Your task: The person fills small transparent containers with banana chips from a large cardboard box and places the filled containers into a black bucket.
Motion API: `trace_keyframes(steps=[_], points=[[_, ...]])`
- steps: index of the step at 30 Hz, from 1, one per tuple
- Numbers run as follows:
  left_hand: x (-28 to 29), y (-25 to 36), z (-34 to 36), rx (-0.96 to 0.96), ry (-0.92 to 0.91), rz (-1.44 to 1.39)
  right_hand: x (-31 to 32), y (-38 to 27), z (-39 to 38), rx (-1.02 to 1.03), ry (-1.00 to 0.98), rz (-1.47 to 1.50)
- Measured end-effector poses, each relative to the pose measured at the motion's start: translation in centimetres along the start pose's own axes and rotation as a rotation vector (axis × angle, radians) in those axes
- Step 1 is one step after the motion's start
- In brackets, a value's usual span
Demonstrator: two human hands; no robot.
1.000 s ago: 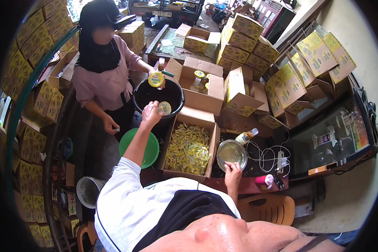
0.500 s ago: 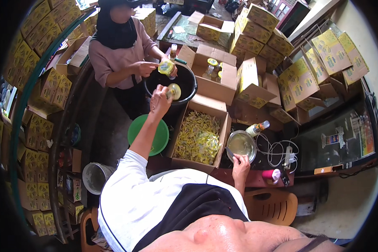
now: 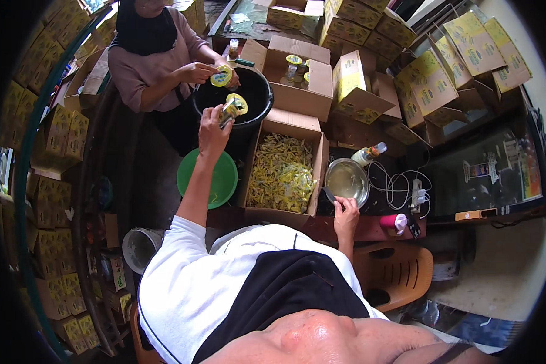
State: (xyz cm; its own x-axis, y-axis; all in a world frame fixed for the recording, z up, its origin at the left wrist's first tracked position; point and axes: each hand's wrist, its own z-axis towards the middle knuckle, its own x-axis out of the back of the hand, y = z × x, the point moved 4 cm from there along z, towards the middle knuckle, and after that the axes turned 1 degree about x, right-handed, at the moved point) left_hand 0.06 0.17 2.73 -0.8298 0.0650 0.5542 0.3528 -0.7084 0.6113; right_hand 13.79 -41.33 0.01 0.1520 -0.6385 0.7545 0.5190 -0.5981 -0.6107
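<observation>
My left hand (image 3: 212, 130) grips a clear jar (image 3: 232, 109) with a yellow top, tilted over the front of a black bucket (image 3: 261, 91). My right hand (image 3: 346, 212) is closed on a dark, thin blade-like tool (image 3: 329, 194) at the rim of a metal bowl (image 3: 358, 167) of pale liquid. Below my left hand sits a green basin (image 3: 221, 182); to its right, a box (image 3: 282, 176) is full of yellow wrapper scraps. Across the bucket, a co-worker (image 3: 139, 73) holds another yellow-topped jar (image 3: 221, 76), one hand at its lid.
Boxes stand open with jars (image 3: 303, 103) behind the bucket and in stacks (image 3: 54, 139) at left and right. A bottle (image 3: 367, 155), cables (image 3: 388, 188), pink spool (image 3: 388, 223), glass case (image 3: 485, 170), pail (image 3: 133, 249) and orange chair (image 3: 394, 273) surround me.
The view has shifted. The jar in my left hand has tipped sideways. The co-worker's lower hand has risen to the other jar's lid.
</observation>
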Motion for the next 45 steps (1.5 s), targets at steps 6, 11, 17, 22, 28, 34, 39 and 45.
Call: trace_keyframes(steps=[6, 11, 17, 22, 28, 34, 39, 45], points=[[-2.8, -2.7, -3.5, 0.437, -0.174, -0.574, -3.9, 10.5, -2.3, -0.170, 0.040, -0.104], [-4.8, -0.9, -8.7, 0.799, -0.503, -1.140, -6.4, 14.6, -4.5, -0.548, -0.221, -0.109], [-6.8, 2.7, -13.1, 0.799, -0.781, -1.298, -7.9, 14.2, -3.4, -0.284, -0.062, -0.421], [-9.0, 5.9, -16.2, 0.734, -1.082, -1.206, -6.2, 5.3, 2.3, -0.289, -0.205, 0.508], [-10.0, 8.0, -16.8, 0.465, -1.161, -1.136, -6.0, -1.8, 4.7, -0.008, -0.324, 0.573], [-9.2, 9.9, -16.1, 0.044, -1.108, -0.829, -6.5, -4.7, 4.4, 0.084, -0.373, 0.359], [-9.2, 11.2, -15.5, 0.084, -1.078, -0.834, -6.4, -6.7, 4.0, 0.188, -0.263, 0.213], [-9.2, 11.7, -15.2, -0.041, -0.940, -0.676, -6.4, -6.6, 3.6, 0.161, -0.176, 0.070]])
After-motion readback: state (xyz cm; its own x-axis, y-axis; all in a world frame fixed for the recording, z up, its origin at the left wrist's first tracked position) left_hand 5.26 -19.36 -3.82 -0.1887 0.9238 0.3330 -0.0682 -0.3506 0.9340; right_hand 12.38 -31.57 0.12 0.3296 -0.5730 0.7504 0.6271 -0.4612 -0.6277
